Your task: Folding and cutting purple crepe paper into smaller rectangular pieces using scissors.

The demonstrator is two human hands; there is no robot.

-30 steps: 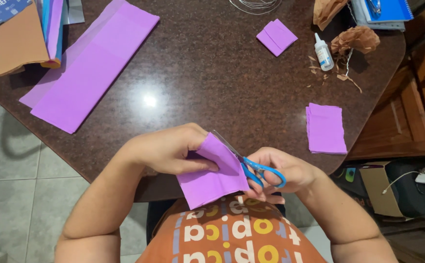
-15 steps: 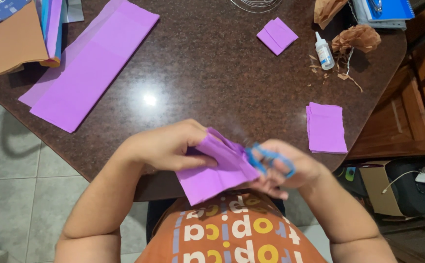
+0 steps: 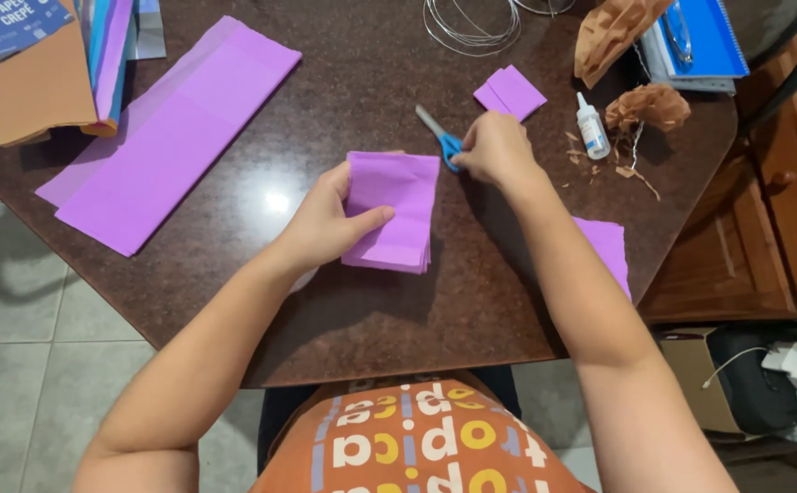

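Both hands now sit higher over the dark brown tabletop (image 3: 234, 274) than before. Left hand (image 3: 325, 224) holds the folded purple crepe paper stack (image 3: 389, 215); right hand (image 3: 494, 146) closes on the blue-handled scissors (image 3: 442, 139).

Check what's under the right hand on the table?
Blue-handled scissors lie on the dark table under the right hand; blades stick out left. The handles are mostly covered, so the grip can't be seen.

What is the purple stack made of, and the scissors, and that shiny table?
The purple stack looks like thin crepe or tissue paper: matte, softly creased, with layered edges. The scissors seem to have grey metal blades and glossy blue plastic handles. The table looks like polished speckled stone, maybe granite, since it mirrors a light.
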